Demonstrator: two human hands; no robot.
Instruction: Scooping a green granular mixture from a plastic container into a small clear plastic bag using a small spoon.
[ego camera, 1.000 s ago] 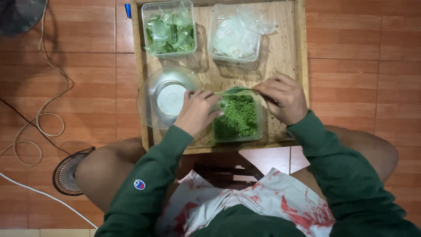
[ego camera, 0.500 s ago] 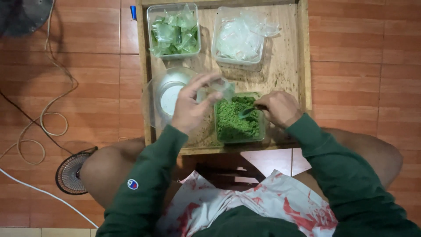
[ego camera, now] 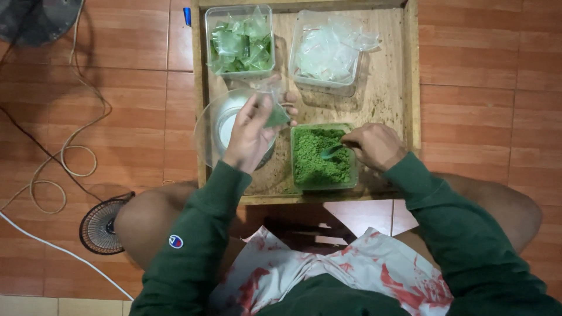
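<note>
My left hand (ego camera: 253, 130) pinches a small clear plastic bag (ego camera: 274, 112) with a little green powder in it, held above a round clear lid or bowl (ego camera: 209, 131). My right hand (ego camera: 376, 146) grips a small green spoon (ego camera: 331, 153) whose tip rests in the clear container of green powder (ego camera: 321, 157). Both sit on a low wooden tray table (ego camera: 391, 88).
At the tray's far left stands a clear box of filled green bags (ego camera: 240, 42); a clear box of empty bags (ego camera: 331, 51) stands to its right. On the tiled floor lie white cables (ego camera: 70, 158), a small fan grille (ego camera: 106, 225) and a fan base (ego camera: 35, 20).
My left hand has lifted the small bag away from the powder container and carried it left, up over the round lid. My right hand has lowered the spoon into the powder.
</note>
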